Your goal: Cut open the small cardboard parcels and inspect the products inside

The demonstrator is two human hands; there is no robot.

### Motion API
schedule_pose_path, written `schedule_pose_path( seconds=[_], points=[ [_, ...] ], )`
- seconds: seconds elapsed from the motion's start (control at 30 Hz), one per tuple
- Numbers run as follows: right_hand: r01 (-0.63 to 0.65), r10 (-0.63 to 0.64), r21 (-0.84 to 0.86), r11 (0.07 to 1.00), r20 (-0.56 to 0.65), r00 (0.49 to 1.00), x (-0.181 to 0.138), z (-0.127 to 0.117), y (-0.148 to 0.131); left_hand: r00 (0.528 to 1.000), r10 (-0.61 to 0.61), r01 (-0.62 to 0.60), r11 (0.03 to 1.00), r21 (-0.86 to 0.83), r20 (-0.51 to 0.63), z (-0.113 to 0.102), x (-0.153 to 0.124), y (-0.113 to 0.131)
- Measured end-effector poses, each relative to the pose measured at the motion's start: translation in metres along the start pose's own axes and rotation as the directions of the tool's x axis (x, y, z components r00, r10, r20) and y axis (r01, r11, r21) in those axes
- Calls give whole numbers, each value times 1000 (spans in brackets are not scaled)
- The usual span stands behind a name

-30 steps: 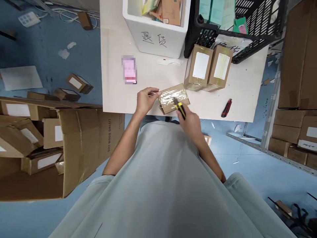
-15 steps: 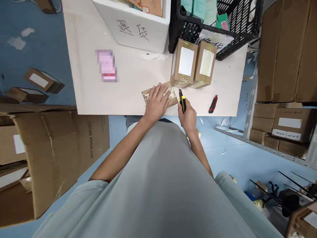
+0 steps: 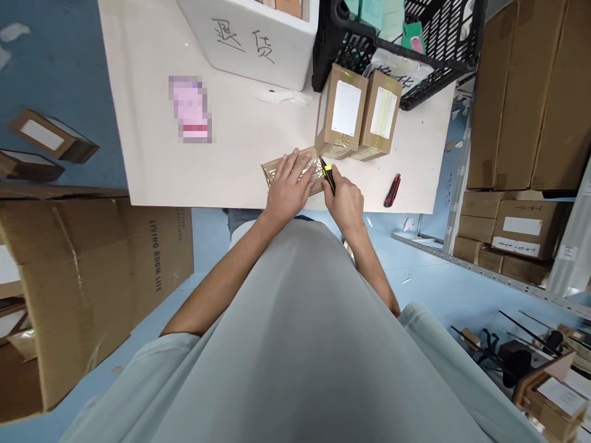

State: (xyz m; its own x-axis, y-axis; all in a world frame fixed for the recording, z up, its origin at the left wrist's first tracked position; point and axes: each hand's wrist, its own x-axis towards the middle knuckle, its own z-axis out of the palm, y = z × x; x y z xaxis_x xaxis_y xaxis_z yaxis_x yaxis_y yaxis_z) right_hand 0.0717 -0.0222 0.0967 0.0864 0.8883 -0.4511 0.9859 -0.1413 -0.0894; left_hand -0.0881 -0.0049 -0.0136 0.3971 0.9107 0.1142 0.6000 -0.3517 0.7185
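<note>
Brown taped parcel [image 3: 268, 170] lies at the counter's [image 3: 231, 160] front edge, just before two upright boxes [image 3: 344, 111] with white labels. The left hand [image 3: 289, 187] lies flat on it, grip apart. The right hand's [image 3: 346, 206] grip is clamped on a yellow knife [image 3: 327, 175] at the parcel's right end. Bare counter spreads leftward; a red cutter [image 3: 392, 191] lies rightward. The floor carton [image 3: 92, 258] reads "LIVING ROOM LIFE".

A white foam box [image 3: 258, 43] and a black plastic crate [image 3: 443, 37] are sitting at the back of the pale table [image 3: 152, 141], two labelled cardboard boxes [image 3: 341, 111] are standing side by side just before the crate, and a red utility knife [image 3: 392, 190] is lying near the front edge.
</note>
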Motion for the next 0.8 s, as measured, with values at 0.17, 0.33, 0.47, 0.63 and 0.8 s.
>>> schedule_pose_path(
  seconds=[0.17,0.33,0.47,0.63,0.8],
  points=[
    [-44,46,-76,996,28,999,-9,-12,-15,1000,-4,4,1000,-22,-9,2,-1,1],
    [-85,94,-121,989,72,993,-28,-15,-14,1000,-12,11,999,-46,-12,4,-2,0],
    [-116,128,-109,987,108,986,-44,-10,-8,1000,-6,6,999,-51,-5,6,-4,-2],
    [-112,116,-52,992,77,990,-56,-9,-1,1000,18,-18,1000,-12,4,4,-6,-8],
    [-80,99,210,974,-81,992,-29,12,32,998,59,-59,998,31,-11,-11,-22,-25]
  ],
)
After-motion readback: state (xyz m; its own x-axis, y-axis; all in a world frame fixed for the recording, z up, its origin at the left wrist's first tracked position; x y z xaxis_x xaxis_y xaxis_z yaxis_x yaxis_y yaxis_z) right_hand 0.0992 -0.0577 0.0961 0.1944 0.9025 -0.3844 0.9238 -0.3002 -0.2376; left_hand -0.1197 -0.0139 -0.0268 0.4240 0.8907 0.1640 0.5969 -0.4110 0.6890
